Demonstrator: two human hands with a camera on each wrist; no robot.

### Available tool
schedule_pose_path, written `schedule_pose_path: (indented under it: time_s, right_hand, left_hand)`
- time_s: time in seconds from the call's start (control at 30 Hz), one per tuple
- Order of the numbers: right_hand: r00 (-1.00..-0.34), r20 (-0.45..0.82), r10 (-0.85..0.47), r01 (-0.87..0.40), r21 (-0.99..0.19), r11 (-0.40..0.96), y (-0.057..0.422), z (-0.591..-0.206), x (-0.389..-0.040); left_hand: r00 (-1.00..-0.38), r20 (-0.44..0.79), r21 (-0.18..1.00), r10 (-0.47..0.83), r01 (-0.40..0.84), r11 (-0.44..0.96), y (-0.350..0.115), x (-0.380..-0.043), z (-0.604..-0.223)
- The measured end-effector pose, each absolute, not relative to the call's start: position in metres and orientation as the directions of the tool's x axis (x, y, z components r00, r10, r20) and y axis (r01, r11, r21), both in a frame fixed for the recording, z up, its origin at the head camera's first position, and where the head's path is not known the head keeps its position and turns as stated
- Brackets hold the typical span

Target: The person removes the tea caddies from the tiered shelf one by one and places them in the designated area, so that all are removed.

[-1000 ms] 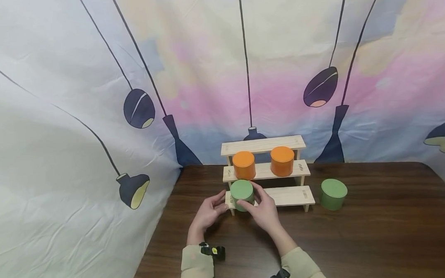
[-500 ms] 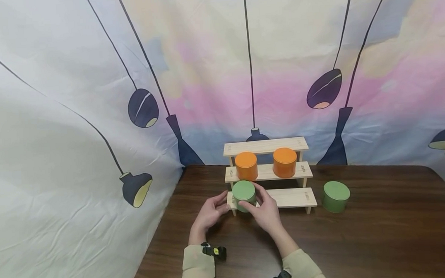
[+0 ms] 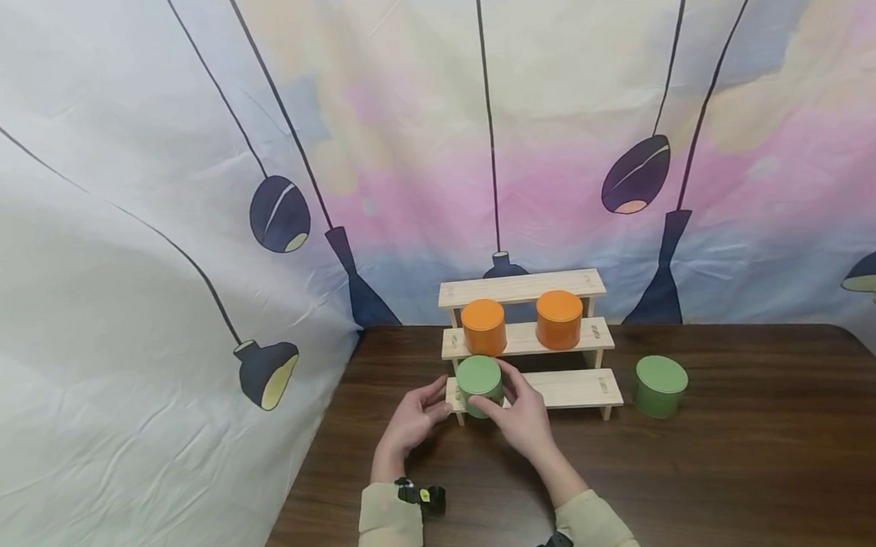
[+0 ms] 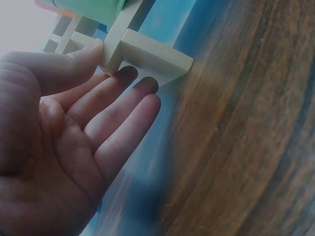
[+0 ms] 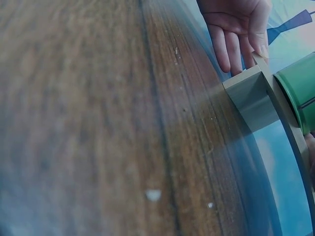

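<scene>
A green round tin (image 3: 478, 378) stands on the left end of the lowest step of a wooden three-step display stand (image 3: 568, 388). My right hand (image 3: 521, 413) grips this tin from the right, thumb at the front and fingers around the far side. At the stand's left end, my left hand (image 3: 413, 420) holds the end of the lowest step. In the left wrist view its thumb (image 4: 88, 56) lies against the board's end, with the fingers (image 4: 125, 132) stretched below. The right wrist view shows the green tin (image 5: 302, 93) on the board, with only a bit of the right hand at the edge.
Two orange tins (image 3: 483, 327) (image 3: 559, 320) stand on the middle step. A second green tin (image 3: 660, 386) stands on the dark wooden table (image 3: 769, 455), right of the stand. A patterned cloth (image 3: 548, 97) hangs behind the table and along its left side.
The head view has shifted slightly. Both hands and the tins keep their places on and around the stand.
</scene>
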State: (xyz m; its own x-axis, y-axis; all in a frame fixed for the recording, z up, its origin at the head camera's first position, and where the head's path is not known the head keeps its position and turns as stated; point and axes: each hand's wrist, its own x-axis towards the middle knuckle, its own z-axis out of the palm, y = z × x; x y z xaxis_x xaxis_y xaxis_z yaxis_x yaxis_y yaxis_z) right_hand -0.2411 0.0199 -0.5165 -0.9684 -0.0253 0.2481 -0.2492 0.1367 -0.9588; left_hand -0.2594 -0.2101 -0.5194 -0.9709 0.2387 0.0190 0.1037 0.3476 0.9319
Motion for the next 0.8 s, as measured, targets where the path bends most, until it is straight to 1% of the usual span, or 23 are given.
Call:
schedule_pose_path:
  time_s: [0.27, 0.8]
  right_hand:
    - [-0.97, 0.242, -0.024, -0.243, -0.961, 0.136, 0.019, -0.5176, -0.2402]
    - [-0.972, 0.234, -0.031, -0.236, -0.964, 0.119, 0.0227, -0.5148, -0.2349]
  left_hand:
    - [-0.97, 0.027, 0.931, 0.243, 0.113, 0.348, -0.2111, -0.2575, -0.5189]
    - [-0.972, 0.003, 0.927, 0.233, 0.091, 0.364, -0.2115, -0.2572, -0.5179]
